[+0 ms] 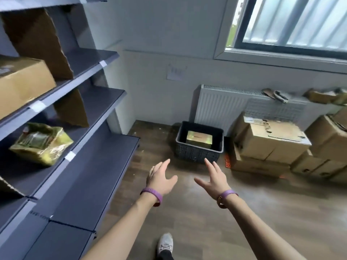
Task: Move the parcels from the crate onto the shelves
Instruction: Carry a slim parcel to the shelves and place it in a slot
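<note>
A dark plastic crate (197,153) stands on the wooden floor by the far wall, with one cardboard parcel (199,140) inside it. My left hand (161,178) and my right hand (214,178) are stretched out in front of me, both empty with fingers spread, short of the crate. Grey metal shelves (97,147) run along the left. A brown box (22,83) lies on an upper shelf and a yellow-green padded parcel (40,143) on the shelf below it.
Cardboard dividers (43,40) stand upright on the shelves. Stacked cardboard boxes (268,143) fill the floor right of the crate, below a white radiator (221,106) and a window (293,21). My shoe (165,244) shows at the bottom.
</note>
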